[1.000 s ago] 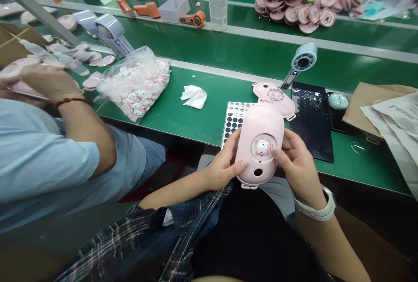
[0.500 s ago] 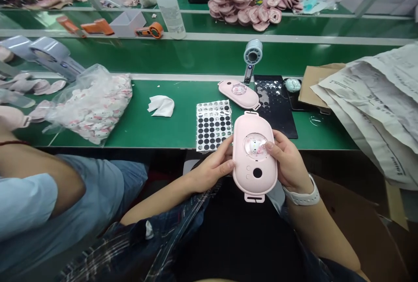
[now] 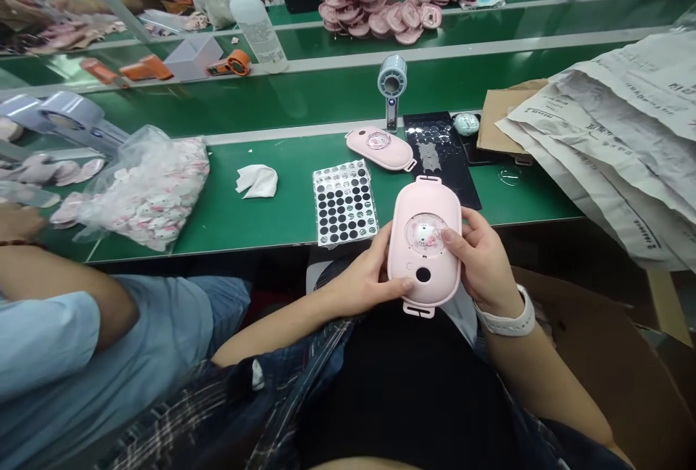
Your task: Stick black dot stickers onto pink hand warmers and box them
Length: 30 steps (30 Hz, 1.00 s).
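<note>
Green worktop (image 3: 293, 180) spans the head view, bearing a matching case (image 3: 392, 154) and a sheet of black dots (image 3: 341, 203). Above the lap, a pink case (image 3: 443, 268) is clamped between left hand (image 3: 365, 278) and right hand (image 3: 486, 260), left thumb low on its front, right thumb at the cat-face window (image 3: 423, 234). Pressing or steadying that front seems the step in hand (a guess); the next move probably needs an even grip. Print on the papers (image 3: 603, 136) and bottle (image 3: 258, 27) is too small to read.

L hand (image 3: 370, 278) & R hand (image 3: 486, 263) curled, thumbs (image 3: 454, 244) in, forearms (image 3: 283, 323) angled fwd.
</note>
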### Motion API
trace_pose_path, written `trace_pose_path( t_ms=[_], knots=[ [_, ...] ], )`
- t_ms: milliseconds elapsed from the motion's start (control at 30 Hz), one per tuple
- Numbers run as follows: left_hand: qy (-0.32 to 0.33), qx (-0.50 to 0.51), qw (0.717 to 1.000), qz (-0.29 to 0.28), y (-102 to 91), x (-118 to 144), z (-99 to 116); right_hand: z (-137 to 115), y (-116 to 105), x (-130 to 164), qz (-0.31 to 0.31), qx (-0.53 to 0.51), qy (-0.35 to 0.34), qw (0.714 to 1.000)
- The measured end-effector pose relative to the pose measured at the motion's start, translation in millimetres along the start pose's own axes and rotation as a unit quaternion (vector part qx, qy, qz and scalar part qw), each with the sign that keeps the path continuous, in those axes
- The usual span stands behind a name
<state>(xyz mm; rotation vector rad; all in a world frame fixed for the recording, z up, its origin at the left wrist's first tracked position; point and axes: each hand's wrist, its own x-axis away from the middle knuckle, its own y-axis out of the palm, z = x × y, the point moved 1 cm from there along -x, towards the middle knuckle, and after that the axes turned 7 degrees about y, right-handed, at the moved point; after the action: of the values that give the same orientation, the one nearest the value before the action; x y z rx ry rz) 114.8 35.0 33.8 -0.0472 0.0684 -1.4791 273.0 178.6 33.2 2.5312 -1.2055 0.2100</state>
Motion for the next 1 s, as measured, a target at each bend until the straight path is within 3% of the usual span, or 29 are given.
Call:
trace_pose_path(
  t_ms=[167,500,767,900,1000],
  knots=[
    [0.028,-0.053,0.998,0.006,4.8,-2.2,-3.2,3.2,-2.1,3.9,0.024,0.027,-0.019,0.999],
    [0.072,0.041,0.996,-0.017,-4.4,10.5,-11.0,10.1,4.7,-3.2,-0.011,0.003,-0.007,1.000],
    [0.024,0.135,0.990,-0.019,-7.7,15.5,-18.1,11.0,10.1,-8.4,-0.036,0.016,0.001,0.999],
    [0.005,0.218,0.974,-0.067,-7.0,13.3,-17.5,-3.4,-14.3,-1.9,-0.032,0.047,-0.017,0.998],
    [-0.008,0.210,0.970,-0.118,-4.9,6.4,-25.6,-26.8,-66.1,17.2,0.038,0.073,-0.035,0.996]
  ],
)
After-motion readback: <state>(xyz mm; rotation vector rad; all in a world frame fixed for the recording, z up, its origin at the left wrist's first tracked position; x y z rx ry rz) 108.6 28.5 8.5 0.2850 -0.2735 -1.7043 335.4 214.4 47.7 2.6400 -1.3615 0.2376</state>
